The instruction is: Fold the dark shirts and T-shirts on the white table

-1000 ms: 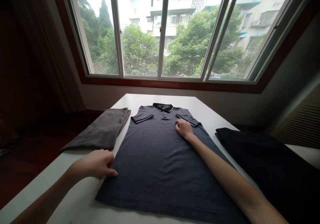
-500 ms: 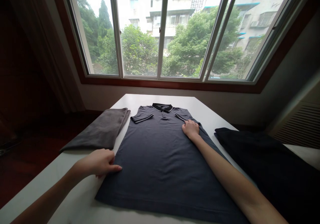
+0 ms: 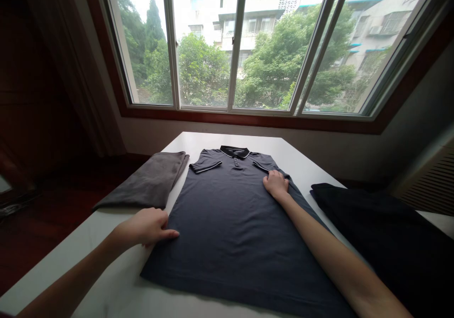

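A dark grey polo shirt [image 3: 230, 233] lies front side up, its black, white-edged collar at the far end and both short sleeves folded inward over the chest. At its left edge, partway up from the hem, my left hand [image 3: 151, 226] is closed on the fabric, thumb on top and the other fingers partly hidden. My right hand [image 3: 276, 184] is closed at the shirt's right side by the folded sleeve, its fingertips curled into the cloth. Soft wrinkles run across the lower front.
The shirt is on a white table [image 3: 117, 280] with cut far corners. A folded brownish-grey garment [image 3: 142, 181] lies on the left, a black garment [image 3: 383, 233] on the right. Beyond the table stand a wall and a wide sliding window [image 3: 230, 110].
The view has turned slightly left, so everything sits a little further right. Against the shirt, both hands have stayed in about the same places, and the shirt lies as before.
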{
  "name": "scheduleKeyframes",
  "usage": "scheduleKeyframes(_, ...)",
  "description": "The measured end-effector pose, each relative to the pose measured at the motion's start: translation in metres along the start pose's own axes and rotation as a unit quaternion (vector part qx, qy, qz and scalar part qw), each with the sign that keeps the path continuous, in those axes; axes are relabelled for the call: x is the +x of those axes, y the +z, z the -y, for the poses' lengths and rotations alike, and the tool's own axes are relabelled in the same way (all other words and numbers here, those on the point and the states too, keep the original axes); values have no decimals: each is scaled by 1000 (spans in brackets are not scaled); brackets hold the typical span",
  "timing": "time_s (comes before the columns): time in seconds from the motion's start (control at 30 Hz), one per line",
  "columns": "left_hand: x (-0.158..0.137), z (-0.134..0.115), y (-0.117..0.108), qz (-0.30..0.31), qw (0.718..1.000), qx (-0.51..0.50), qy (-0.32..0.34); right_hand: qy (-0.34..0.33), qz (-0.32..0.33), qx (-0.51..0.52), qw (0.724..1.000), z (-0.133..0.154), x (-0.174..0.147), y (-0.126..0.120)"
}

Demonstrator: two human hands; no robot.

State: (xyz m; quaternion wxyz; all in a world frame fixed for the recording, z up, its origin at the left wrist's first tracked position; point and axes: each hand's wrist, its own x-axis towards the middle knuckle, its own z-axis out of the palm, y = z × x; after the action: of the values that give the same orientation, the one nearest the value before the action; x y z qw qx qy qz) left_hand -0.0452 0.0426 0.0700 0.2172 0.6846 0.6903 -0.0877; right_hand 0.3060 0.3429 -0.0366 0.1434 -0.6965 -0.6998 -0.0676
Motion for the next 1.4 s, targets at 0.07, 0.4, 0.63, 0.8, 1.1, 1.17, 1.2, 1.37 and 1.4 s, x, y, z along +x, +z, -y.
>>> scheduleKeyframes(0.07, 0, -1, 0, 0, 1000, 4, 2, -5, -1, -1, 1000, 0, 0, 0)
scheduleKeyframes(0.4, -1, -3, -1, 0, 1000, 5, -9, -26, -17, -9, 999, -1, 1, 2)
scheduleKeyframes(0.63, -1, -2, 0, -2, 1000, 5, -3, -14, -6, -4, 1000, 0, 1, 0)
scheduleKeyframes(0.8, 0, -2, 1, -7, 1000, 8, -4, -12, -16, 6, 1000, -1, 2, 1)
scheduleKeyframes(1.1, 0, -2, 1, -14, 1000, 7, 0, -37, 4, -15, 999, -2, 2, 3)
scheduleKeyframes(1.17, 0, -1, 1, -11, 1000, 5, 2, -47, 14, -17, 999, -3, 2, 3)
scheduleKeyframes(1.2, 0, -1, 1, -10, 1000, 5, 2, -48, 14, -16, 999, -3, 2, 3)
scheduleKeyframes(1.37, 0, 0, 1, -6, 1000, 0, -3, -64, -18, -4, 998, -4, 3, 5)
scheduleKeyframes(1.4, 0, 0, 1, -6, 1000, -1, -4, -70, -25, -2, 997, -4, 3, 5)
